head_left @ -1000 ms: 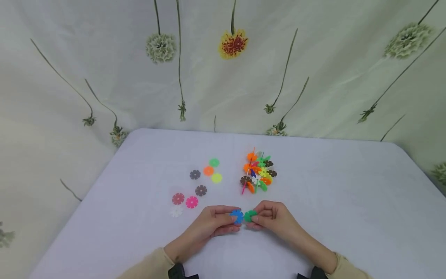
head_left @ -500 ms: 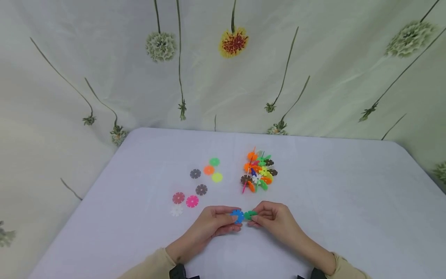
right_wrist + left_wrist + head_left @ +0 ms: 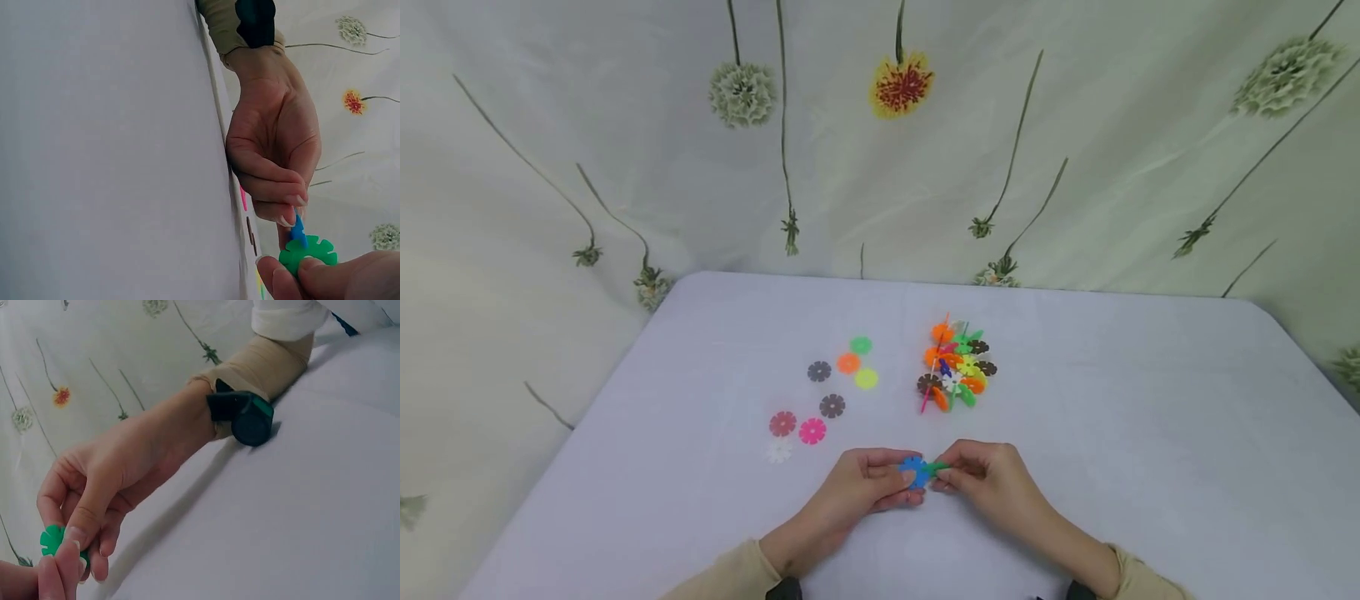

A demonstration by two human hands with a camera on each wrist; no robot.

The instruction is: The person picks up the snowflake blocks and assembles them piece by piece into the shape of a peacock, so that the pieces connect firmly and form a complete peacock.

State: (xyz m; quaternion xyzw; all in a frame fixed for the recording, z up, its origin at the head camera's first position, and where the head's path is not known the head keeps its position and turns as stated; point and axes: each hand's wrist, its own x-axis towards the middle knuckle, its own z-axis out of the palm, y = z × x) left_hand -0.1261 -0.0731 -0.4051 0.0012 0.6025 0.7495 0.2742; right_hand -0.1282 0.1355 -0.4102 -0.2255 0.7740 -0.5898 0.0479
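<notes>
In the head view my left hand (image 3: 867, 487) pinches a blue notched plastic disc (image 3: 913, 463), its flat face toward the camera. My right hand (image 3: 996, 477) pinches a green notched disc (image 3: 936, 468), turned nearly edge-on. The two discs meet at their rims, set crosswise; in the right wrist view the blue disc (image 3: 298, 232) meets a notch of the green disc (image 3: 315, 249). How deep they are slotted, I cannot tell. In the left wrist view the green disc (image 3: 52, 539) shows beside the right thumb, and fingers hide the blue one.
Several loose discs lie left of centre on the white-covered table (image 3: 1150, 417), among them a pink disc (image 3: 812, 431) and an orange disc (image 3: 848, 362). Behind my hands stands a multicoloured cluster (image 3: 955, 367) of joined discs and sticks. A flowered cloth (image 3: 880, 167) hangs behind.
The green disc has turned from face-on to nearly edge-on in my right hand. It has moved left against the blue disc, closing the small gap between them.
</notes>
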